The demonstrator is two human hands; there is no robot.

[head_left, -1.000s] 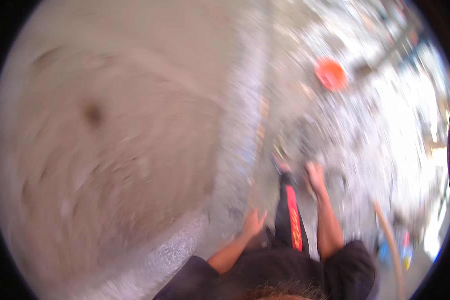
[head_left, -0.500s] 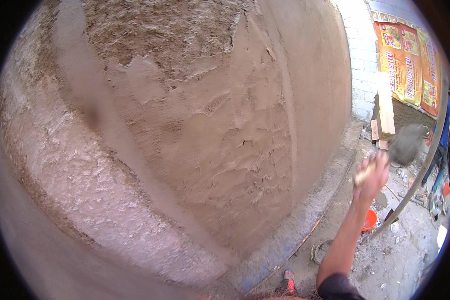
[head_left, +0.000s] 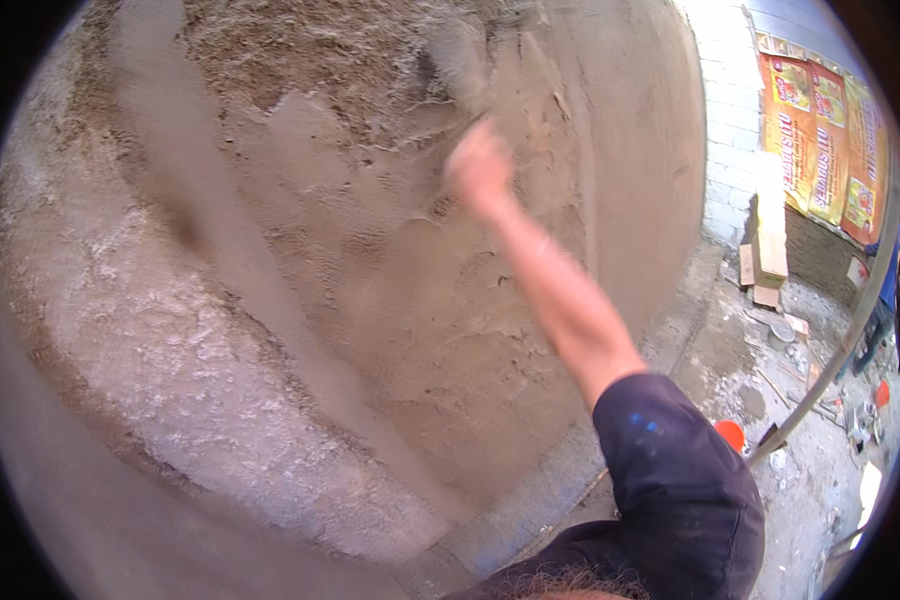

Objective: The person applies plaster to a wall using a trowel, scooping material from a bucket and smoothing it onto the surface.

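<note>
My right hand (head_left: 482,172) is raised against the upper middle of the wall, its arm stretched up from the lower right in a dark short sleeve. Its fingers are closed around the handle of a trowel. Motion smears the trowel blade (head_left: 458,68), which lies just above the hand, over the border between rough render and wet mortar. Below and around the hand spreads the brown fresh plaster (head_left: 420,300), uneven and ridged. My left hand is out of view.
A smooth plaster strip (head_left: 260,290) runs diagonally at left beside a rough pale band (head_left: 190,400). At right are a curved pole (head_left: 850,340), an orange bucket (head_left: 730,435), a cardboard box (head_left: 769,258), debris, and a person in blue (head_left: 885,290). Orange posters (head_left: 820,140) hang on a pale block wall.
My right hand has swung up and left from beside the wall at right, carrying the trowel onto the upper plaster. My sleeve now covers part of the ground at lower right.
</note>
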